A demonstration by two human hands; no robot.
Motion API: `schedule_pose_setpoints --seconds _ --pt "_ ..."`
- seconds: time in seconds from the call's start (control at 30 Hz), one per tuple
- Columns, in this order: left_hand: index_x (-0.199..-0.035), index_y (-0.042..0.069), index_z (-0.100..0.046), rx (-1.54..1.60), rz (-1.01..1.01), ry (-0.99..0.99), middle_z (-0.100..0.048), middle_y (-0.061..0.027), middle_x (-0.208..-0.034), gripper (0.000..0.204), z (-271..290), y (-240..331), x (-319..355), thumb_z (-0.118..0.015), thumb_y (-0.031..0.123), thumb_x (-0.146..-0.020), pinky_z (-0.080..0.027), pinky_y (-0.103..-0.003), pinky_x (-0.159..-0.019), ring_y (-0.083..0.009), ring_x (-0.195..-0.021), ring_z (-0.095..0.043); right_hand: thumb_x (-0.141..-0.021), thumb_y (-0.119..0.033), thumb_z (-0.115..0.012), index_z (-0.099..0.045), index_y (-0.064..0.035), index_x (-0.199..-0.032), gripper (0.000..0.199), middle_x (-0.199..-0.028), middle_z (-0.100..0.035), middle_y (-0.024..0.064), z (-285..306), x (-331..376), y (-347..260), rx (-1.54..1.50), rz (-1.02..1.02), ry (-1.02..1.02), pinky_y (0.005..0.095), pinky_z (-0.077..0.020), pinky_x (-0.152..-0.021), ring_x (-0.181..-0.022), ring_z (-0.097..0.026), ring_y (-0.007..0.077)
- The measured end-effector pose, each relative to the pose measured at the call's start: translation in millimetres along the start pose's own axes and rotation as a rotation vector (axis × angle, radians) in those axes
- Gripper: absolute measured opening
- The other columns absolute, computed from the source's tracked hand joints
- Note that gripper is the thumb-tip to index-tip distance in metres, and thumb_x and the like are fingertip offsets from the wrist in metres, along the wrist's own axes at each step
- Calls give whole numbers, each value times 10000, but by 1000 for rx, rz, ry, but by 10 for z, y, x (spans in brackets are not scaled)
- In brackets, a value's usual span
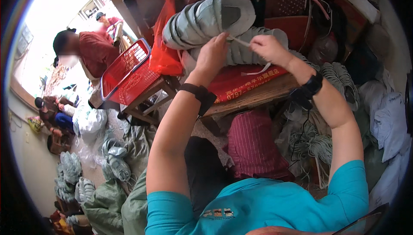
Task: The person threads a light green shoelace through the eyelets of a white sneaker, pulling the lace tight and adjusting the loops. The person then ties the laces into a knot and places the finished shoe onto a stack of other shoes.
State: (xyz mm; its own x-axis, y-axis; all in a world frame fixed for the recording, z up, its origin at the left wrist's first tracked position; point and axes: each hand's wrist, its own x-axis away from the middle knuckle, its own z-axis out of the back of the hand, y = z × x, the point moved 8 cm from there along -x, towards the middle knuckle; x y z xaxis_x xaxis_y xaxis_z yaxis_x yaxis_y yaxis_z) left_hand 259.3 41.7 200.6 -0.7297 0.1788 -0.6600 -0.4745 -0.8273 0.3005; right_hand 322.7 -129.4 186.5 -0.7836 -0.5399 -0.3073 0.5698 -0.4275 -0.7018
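Observation:
A pale strip, perhaps a tie or lace (239, 41), is stretched between my hands. My left hand (214, 53) pinches it against a bundle of nested grey-green pieces that look like shoe uppers (193, 22). The fingers of my right hand (270, 49) are closed on its other end, to the right. That bundle lies tilted, its rounded end facing right. A second similar bundle (245, 51) lies below and partly behind it, mostly covered by my left hand and the first bundle. Another pale strip (257, 70) hangs over the red printed sheet (241, 84) under both bundles.
The sheet covers a wooden bench (254, 95). Left of it, a red plastic basket (129, 71) stands on a wooden stool (150, 99). A bunch of pale cords (312, 144) hangs at right. Sacks (105, 202) and more bundles (69, 170) lie on the floor; other people sit at far left.

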Motion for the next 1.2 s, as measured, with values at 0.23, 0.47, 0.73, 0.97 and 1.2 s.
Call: schedule_pose_setpoints --seconds 0.23,0.47,0.73,0.97,1.2 --pt "-1159 83 -663 273 298 33 -686 -133 -1014 247 651 -702 1507 -637 119 -916 -539 -347 -806 -250 -929 -679 -951 -177 -613 -676 -4 -1084 227 -824 -655 3 430 219 850 91 -175 172 265 -474 -606 -681 -579 84" --pt "-1051 -4 -691 -83 1128 150 -703 -47 -879 257 1866 -2211 4918 -578 215 -976 -530 -268 -665 -119 -744 -658 -1008 -205 -523 -589 -16 -1268 328 -745 -523 -38 580 719 1266 -26 -331 0 201 -394 -594 -676 -497 50" --pt "-1063 22 -693 -323 1480 -298 -701 -201 -961 322 1306 -2005 7135 -628 258 -854 -525 -440 -855 -353 -950 -671 -1022 -228 -520 -577 -1 -1242 321 -802 -583 -6 210 1347 1660 -95 -493 -149 229 -406 -690 -726 -506 71" --pt "-1230 -84 -509 -597 2026 -46 -493 -240 -1314 624 1525 -1923 7834 -692 391 -870 -470 -477 -978 -411 -1215 -504 -1025 -232 -525 -598 -16 -1178 275 -774 -600 3 365 2111 1830 45 -605 -215 220 -433 -614 -649 -521 72" --pt "-1055 -63 -678 -497 2001 -170 -626 -294 -1155 406 1277 -2031 8347 -570 295 -899 -522 -472 -906 -412 -1068 -634 -1017 -231 -539 -602 -23 -1149 255 -769 -616 11 220 2428 1833 1 -681 -267 210 -442 -593 -634 -541 63"
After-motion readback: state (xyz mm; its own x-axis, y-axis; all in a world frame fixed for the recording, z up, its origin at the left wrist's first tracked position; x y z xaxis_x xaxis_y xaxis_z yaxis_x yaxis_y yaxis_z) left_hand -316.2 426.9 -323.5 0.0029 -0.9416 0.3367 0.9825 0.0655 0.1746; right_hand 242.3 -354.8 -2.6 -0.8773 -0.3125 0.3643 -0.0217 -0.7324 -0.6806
